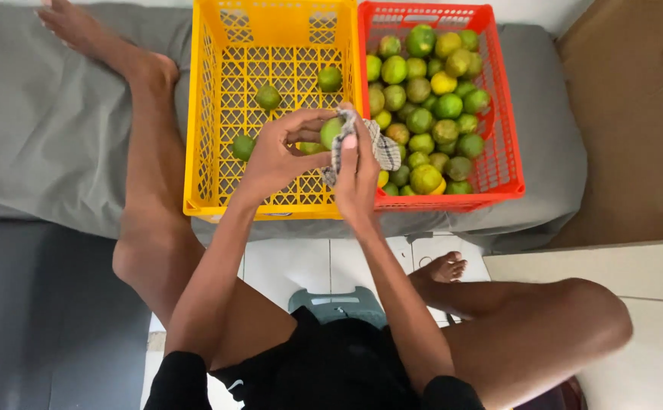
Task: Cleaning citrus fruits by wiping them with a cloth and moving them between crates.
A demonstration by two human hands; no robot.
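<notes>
My two arms are reaching forward and meeting in the middle, my left hand is cupping with fingers curled round toward the right, my right hand is standing edge-up, fingers pinching closed, both wrists nearly touching.

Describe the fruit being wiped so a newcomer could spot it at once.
Find the yellow plastic lattice crate on the grey mattress. Above its right front corner, the left hand holds a round green citrus fruit. Unlike the others, it is lifted and touched by a checked cloth.
</notes>
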